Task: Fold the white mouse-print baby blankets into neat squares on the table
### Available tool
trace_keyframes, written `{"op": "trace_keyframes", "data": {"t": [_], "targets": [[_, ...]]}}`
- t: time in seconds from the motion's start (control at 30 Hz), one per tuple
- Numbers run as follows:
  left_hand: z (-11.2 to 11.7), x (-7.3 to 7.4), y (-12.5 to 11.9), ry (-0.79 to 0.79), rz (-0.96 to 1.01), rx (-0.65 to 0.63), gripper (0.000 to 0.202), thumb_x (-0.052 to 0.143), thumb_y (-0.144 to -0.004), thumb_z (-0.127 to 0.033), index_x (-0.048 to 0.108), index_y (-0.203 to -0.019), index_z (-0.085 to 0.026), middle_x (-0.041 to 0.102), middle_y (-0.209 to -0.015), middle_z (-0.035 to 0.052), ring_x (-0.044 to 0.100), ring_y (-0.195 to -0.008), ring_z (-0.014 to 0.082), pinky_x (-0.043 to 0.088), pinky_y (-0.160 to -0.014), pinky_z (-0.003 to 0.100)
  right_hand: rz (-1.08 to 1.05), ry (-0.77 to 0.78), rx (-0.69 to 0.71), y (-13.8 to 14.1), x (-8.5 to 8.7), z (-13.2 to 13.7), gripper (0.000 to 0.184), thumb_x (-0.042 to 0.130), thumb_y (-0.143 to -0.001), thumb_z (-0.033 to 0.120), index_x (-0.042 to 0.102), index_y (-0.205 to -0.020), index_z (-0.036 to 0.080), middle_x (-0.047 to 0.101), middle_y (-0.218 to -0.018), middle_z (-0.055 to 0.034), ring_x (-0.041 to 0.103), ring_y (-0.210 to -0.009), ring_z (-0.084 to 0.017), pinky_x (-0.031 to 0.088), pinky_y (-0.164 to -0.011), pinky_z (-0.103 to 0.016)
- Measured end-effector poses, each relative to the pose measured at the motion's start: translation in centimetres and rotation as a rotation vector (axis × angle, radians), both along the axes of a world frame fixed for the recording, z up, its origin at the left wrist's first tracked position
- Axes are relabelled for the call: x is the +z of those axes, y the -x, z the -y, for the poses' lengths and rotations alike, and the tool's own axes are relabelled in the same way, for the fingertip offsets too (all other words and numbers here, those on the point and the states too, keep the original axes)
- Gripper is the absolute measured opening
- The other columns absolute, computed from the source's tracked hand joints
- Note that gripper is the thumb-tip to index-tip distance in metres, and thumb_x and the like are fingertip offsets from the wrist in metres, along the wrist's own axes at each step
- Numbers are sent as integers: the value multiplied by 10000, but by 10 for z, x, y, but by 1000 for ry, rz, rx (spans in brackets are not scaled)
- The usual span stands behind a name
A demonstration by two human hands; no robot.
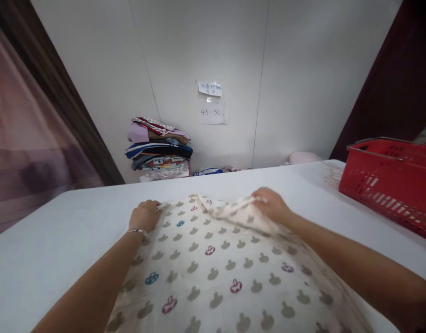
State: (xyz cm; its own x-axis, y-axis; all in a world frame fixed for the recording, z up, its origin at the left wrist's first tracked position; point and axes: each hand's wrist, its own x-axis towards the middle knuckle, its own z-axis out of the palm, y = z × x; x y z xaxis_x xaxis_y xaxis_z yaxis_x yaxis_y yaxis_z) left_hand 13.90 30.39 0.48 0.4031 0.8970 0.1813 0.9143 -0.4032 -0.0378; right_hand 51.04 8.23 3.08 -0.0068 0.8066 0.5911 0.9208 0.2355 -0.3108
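A cream cloth printed with grey, blue and red mushroom shapes is spread over the white table in front of me. My left hand is closed at its far left corner, with the fingertips partly hidden. The far right part of the cloth is lifted and folded over a little, its edge pinched in my right hand. That hand and the cloth around it are slightly blurred. The cloth's near end runs out of the bottom of the view.
A red plastic basket stands on the right of the white table. Past the far edge is a stack of folded clothes. Paper notes hang on the pale wall. A pinkish curtain drapes at left.
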Motion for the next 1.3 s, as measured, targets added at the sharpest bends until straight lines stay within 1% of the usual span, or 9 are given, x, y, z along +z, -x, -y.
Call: {"op": "trace_keyframes", "data": {"t": [0.13,0.27,0.37,0.5,0.67,0.9,1.07,1.2,1.3], "targets": [[-6,4,-6,31,17,22,343,351,-839,-291,628,-984,-149,601,-1060,120,514,-1022,256,405,-822,326,-254,268,-592,-91,4,-43,507,543,-792,308,471,-1265,140,604,-1116,-103,563,-961,-229,426,-807,-326],[-14,1,-10,98,19,27,329,354,-815,-264,629,-966,-166,614,-1092,113,511,-1063,264,418,-828,338,-220,374,-656,-120,-8,-56,395,439,-844,243,558,-1194,101,612,-1137,-121,570,-1010,-225,427,-848,-314],[-18,-1,-11,116,12,58,339,365,-800,-276,625,-994,-178,631,-1086,125,509,-1088,290,421,-848,382,-168,440,-570,-113,-24,-62,309,443,-841,215,657,-1052,144,658,-1065,-78,593,-985,-195,436,-846,-273],[-22,-1,-9,95,57,92,360,364,-790,-290,625,-1013,-183,636,-1072,150,558,-1022,300,435,-842,399,-56,503,-424,-94,-39,-77,387,541,-799,236,598,-1179,192,625,-1154,-54,585,-1010,-196,441,-858,-274],[-26,-1,3,10,157,0,351,351,-776,-298,615,-977,-185,631,-1062,130,563,-1016,270,435,-875,358,110,506,-319,-71,-34,-82,264,562,-803,252,677,-1033,188,649,-1036,-108,538,-1033,-262,395,-894,-368],[-13,-4,34,-47,245,-82,357,348,-748,-358,614,-892,-170,638,-984,121,575,-959,260,444,-870,350,497,31,-7,-45,-14,-22,280,415,-896,161,628,-1076,190,554,-1209,-126,430,-1149,-251,343,-905,-412],[-8,-14,51,-22,278,-114,329,405,-682,-346,616,-882,-192,638,-1007,111,573,-971,269,444,-888,357,413,-8,464,30,-14,57,220,414,-905,168,631,-937,185,627,-698,-27,544,-707,-131,411,-663,-270],[-10,-16,54,8,274,-54,293,436,-623,-287,611,-845,-210,643,-1000,107,573,-975,282,443,-902,381,248,246,631,76,-7,98,222,431,-888,192,621,-1003,190,652,-759,-33,571,-715,-127,429,-678,-257],[-14,-9,49,37,252,45,283,438,-641,-271,601,-863,-207,653,-948,101,592,-929,287,474,-832,389,-132,401,521,58,6,79,254,432,-888,241,635,-1036,203,679,-903,-42,604,-764,-114,460,-680,-227]]}}
